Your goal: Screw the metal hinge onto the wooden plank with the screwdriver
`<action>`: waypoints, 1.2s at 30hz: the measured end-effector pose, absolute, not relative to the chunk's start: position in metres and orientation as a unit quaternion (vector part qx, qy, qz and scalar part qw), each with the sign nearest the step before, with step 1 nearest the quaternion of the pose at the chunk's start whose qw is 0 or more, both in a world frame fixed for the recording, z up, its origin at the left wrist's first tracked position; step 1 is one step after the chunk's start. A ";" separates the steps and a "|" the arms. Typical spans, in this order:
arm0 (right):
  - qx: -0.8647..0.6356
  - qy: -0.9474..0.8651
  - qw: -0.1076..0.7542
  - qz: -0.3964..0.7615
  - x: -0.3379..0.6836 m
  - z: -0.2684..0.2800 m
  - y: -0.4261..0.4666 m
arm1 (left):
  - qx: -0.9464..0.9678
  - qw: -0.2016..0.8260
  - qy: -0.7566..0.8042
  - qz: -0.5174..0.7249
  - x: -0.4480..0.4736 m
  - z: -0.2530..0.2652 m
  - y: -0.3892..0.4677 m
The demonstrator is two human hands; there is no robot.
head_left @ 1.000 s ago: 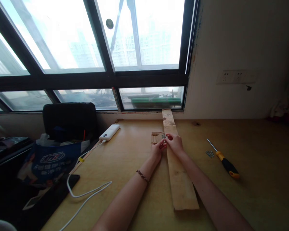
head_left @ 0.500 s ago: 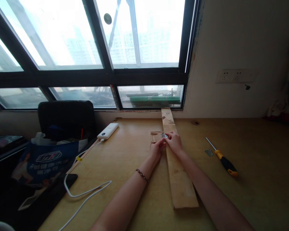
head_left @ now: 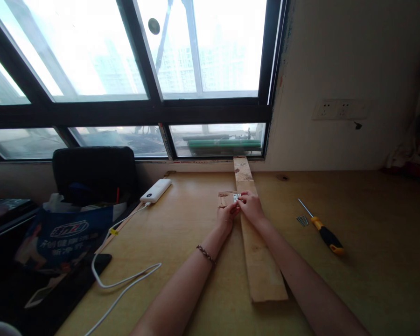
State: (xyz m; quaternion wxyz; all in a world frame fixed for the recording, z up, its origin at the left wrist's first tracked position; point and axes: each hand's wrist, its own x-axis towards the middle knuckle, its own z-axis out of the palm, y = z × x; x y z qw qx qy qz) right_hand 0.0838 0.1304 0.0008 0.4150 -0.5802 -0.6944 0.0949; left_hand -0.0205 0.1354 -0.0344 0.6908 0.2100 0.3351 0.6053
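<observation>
A small metal hinge (head_left: 235,198) with screw holes lies where a short wood block (head_left: 225,199) meets the left edge of a long wooden board (head_left: 265,268). My right hand (head_left: 251,205) rests over the board and pinches the hinge from the right with thumb and forefinger. From below, my left hand (head_left: 227,217) has its fingers closed at the hinge's lower edge, close to the block. The fingertips of both hands nearly meet and cover part of the hinge. The board runs from near me toward the window.
To the right lie several screws (head_left: 302,220) beside a yellow and black screwdriver (head_left: 327,237). A white power bank (head_left: 156,191) with a white cable (head_left: 126,284) sits at the table's left side. Beyond that edge are a black chair (head_left: 94,170) and a blue bag (head_left: 61,238).
The hinge has shifted slightly left and now shows a brighter, flatter face with its holes visible. Both hands stay close around it; the boards look unmoved.
</observation>
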 end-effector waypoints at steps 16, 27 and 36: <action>-0.571 -0.678 0.457 0.076 0.088 0.011 0.122 | 0.221 0.689 0.333 0.604 -0.021 -0.037 0.138; -0.749 -0.574 0.324 -0.062 0.240 0.006 0.056 | 0.213 0.685 0.352 0.601 -0.021 -0.035 0.138; -0.829 -0.535 0.163 -0.024 0.255 0.003 0.053 | 0.212 0.685 0.350 0.603 -0.020 -0.033 0.137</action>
